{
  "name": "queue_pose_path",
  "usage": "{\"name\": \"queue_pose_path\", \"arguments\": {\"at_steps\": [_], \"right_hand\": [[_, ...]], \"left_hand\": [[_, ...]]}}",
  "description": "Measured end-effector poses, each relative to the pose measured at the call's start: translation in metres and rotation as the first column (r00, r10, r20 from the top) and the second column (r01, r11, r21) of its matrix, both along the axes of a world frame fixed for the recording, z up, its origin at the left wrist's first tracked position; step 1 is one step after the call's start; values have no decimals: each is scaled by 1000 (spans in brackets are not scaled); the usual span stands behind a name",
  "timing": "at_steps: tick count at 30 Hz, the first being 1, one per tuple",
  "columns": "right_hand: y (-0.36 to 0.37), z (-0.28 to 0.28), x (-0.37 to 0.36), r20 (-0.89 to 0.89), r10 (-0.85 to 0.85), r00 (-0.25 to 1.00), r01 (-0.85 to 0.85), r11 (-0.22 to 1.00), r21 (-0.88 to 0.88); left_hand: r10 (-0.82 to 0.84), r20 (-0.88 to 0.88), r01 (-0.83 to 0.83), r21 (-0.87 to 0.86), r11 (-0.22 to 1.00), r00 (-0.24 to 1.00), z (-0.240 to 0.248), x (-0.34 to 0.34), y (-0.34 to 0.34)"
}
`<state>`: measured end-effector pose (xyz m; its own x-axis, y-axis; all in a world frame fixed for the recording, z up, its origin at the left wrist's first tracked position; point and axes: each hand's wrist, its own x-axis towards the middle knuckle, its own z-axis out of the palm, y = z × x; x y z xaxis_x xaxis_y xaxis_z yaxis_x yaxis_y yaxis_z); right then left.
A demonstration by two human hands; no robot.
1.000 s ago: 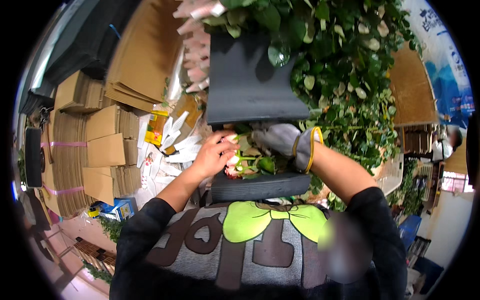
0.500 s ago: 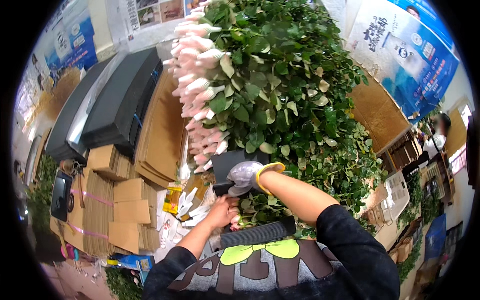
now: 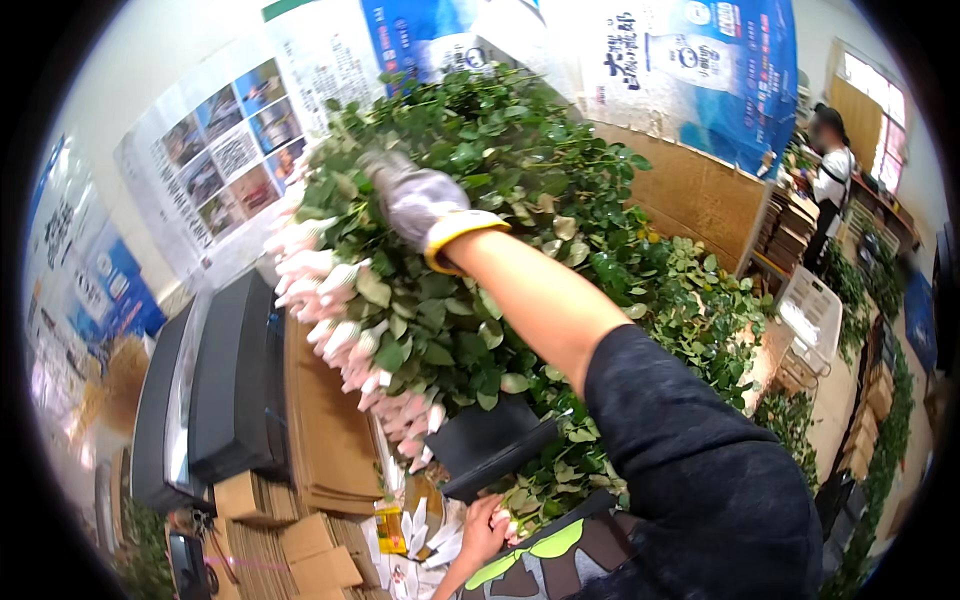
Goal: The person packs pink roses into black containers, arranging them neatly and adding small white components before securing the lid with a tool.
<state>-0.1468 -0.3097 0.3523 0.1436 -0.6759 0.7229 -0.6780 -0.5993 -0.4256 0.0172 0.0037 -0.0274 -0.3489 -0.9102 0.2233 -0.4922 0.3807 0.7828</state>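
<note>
A tall pile of cut roses fills the middle, its green leaves [image 3: 450, 330] to the right and its pale pink heads in net sleeves [image 3: 325, 290] to the left. My right hand [image 3: 425, 200], in a grey glove with a yellow cuff, reaches over the upper leaves; its fingers are smeared by motion. Low in front of me, my bare left hand [image 3: 485, 530] has its fingers curled against a pink rose [image 3: 507, 522]. The rose's leafy stems [image 3: 560, 480] lie to the right, between a black trough-like holder [image 3: 490, 445] and my body.
Black boxes [image 3: 235, 390] and flat cardboard sheets [image 3: 325, 420] stand left of the pile. Below them are folded cartons [image 3: 315, 550], a yellow packet [image 3: 390, 530] and white paper strips [image 3: 425, 525]. A white crate [image 3: 810, 315] sits at right; a person [image 3: 828, 180] stands farther back.
My right hand has moved from the black holder up and away to the far leaves. My left hand stays by the rose heads. The view has tilted up and turned.
</note>
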Motion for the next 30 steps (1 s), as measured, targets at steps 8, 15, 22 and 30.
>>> {"name": "queue_pose_path", "arguments": {"at_steps": [8,15,22,30], "right_hand": [[-1,27,9,-535,-141,833,291,934,208],[8,12,-8,-409,-126,904,226,952,207],[35,55,1,-561,-112,820,334,890,311],[143,69,17,-509,-72,858,-280,764,-581]], "left_hand": [[25,19,-25,27,999,1000,5,0,2],[15,22,-15,7,1000,1000,1,-1,2],[45,21,-45,-16,999,999,-10,2,3],[65,1,-65,53,997,998,-16,0,5]]}}
